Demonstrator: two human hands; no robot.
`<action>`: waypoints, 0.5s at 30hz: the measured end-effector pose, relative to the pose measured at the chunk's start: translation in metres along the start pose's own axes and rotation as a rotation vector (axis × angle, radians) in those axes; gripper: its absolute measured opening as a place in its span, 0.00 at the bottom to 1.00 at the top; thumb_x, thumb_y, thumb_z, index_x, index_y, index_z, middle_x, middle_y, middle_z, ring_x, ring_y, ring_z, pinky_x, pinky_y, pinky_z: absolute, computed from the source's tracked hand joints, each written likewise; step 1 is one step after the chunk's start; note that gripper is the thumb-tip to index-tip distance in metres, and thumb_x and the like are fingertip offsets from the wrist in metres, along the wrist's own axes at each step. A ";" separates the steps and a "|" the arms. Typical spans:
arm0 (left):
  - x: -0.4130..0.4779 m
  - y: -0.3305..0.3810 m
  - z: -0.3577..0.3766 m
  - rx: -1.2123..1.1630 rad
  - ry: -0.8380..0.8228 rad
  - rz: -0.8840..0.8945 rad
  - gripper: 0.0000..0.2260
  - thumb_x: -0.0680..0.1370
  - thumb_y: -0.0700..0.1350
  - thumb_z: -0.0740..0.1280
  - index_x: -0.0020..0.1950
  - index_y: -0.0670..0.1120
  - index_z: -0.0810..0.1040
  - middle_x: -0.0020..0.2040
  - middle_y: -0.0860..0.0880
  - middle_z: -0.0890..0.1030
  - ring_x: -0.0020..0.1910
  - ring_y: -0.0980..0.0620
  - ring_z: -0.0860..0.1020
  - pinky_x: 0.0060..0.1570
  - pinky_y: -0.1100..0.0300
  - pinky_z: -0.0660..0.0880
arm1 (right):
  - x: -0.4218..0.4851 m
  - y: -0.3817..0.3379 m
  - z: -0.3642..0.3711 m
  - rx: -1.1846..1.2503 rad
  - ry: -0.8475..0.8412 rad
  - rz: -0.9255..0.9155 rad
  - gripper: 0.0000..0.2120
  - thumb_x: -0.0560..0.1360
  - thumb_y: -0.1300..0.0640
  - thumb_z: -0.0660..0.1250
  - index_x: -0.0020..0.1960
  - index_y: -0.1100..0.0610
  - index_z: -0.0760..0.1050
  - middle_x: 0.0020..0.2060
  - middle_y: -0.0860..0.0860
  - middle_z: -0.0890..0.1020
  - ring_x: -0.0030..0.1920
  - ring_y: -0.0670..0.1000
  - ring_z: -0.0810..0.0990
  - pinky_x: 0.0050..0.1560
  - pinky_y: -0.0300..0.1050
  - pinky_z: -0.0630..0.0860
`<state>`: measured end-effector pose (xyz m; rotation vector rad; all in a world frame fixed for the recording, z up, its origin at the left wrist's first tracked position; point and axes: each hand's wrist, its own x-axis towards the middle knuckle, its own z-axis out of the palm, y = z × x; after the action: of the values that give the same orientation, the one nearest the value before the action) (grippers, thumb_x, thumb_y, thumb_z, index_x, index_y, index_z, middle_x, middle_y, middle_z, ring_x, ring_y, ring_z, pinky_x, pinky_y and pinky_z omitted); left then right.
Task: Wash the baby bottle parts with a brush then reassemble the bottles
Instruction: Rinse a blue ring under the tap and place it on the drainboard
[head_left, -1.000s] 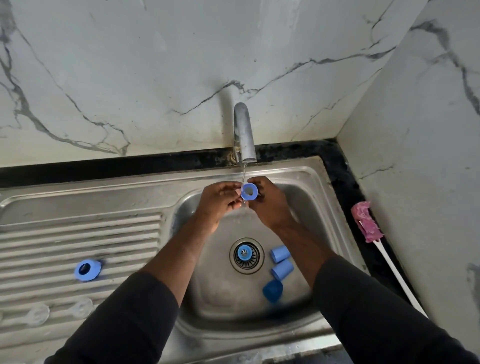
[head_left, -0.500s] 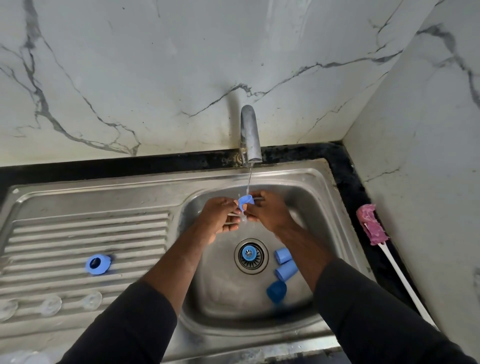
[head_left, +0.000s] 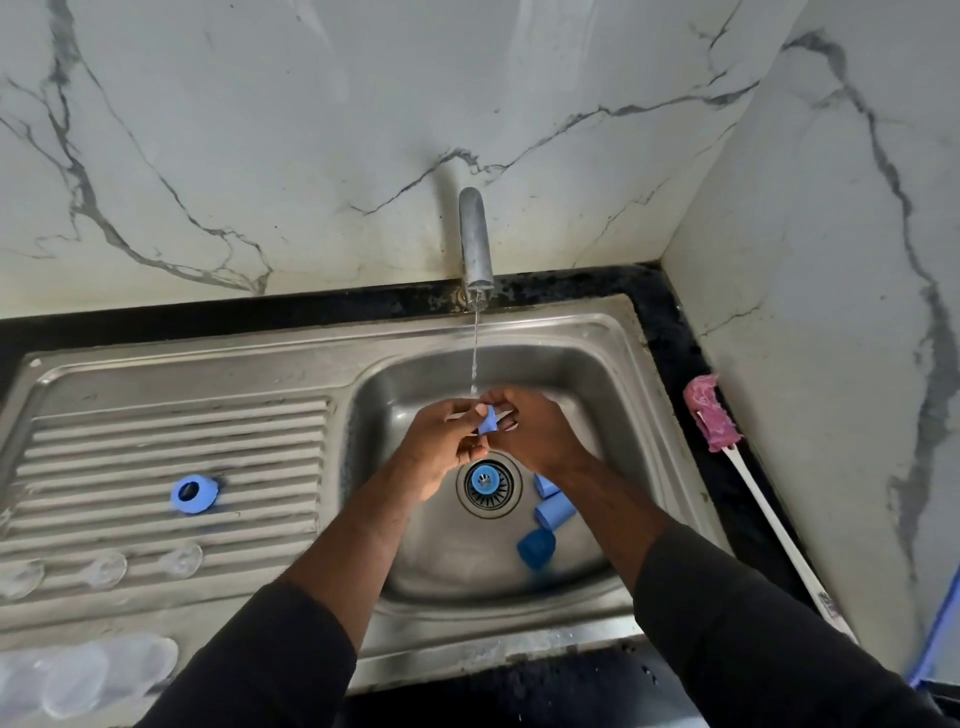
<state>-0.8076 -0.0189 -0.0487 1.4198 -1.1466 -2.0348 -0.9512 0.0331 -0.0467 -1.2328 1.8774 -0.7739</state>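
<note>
Head view, looking down on a stainless steel sink (head_left: 623, 332). On its ribbed draining board (head_left: 171, 415) at far left lie clear domed silicone teats (head_left: 106, 569) and a blue plastic screw ring (head_left: 193, 494), apparently set aside to drain. Over the basin, the left hand (head_left: 441, 441) and right hand (head_left: 543, 439) both pinch a small blue plastic bottle part (head_left: 488, 423) between fingertips, holding it right under the thin stream from the metal tap (head_left: 475, 239), likely to rinse it. Blue cylindrical caps (head_left: 555, 509) wait on the basin floor, just right of the drain. Farther right, a pink-headed, white-handled bottle brush (head_left: 709, 413) lies unheld on the black bench (head_left: 675, 343).
</note>
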 end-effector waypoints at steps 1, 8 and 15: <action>-0.004 -0.001 0.004 -0.070 0.009 -0.019 0.14 0.82 0.46 0.67 0.62 0.38 0.78 0.54 0.34 0.82 0.43 0.46 0.80 0.40 0.59 0.82 | -0.005 0.001 -0.002 0.010 0.024 -0.009 0.22 0.68 0.59 0.79 0.60 0.51 0.79 0.49 0.42 0.81 0.46 0.39 0.78 0.43 0.27 0.70; -0.029 -0.016 0.028 -0.077 -0.010 -0.201 0.10 0.84 0.47 0.64 0.63 0.46 0.77 0.56 0.37 0.82 0.41 0.42 0.85 0.38 0.55 0.83 | -0.044 0.032 -0.036 -0.104 0.218 0.060 0.14 0.76 0.58 0.70 0.62 0.53 0.79 0.58 0.48 0.82 0.52 0.49 0.80 0.58 0.42 0.75; -0.041 -0.027 0.066 -0.134 -0.109 -0.154 0.10 0.84 0.43 0.62 0.63 0.46 0.78 0.57 0.38 0.82 0.46 0.42 0.85 0.47 0.50 0.82 | -0.099 0.115 -0.115 -0.483 0.522 0.253 0.11 0.76 0.59 0.66 0.57 0.60 0.78 0.53 0.62 0.82 0.55 0.64 0.81 0.54 0.54 0.75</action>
<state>-0.8478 0.0517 -0.0370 1.3840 -0.9483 -2.2745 -1.0776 0.1757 -0.0518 -1.0978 2.7073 -0.5504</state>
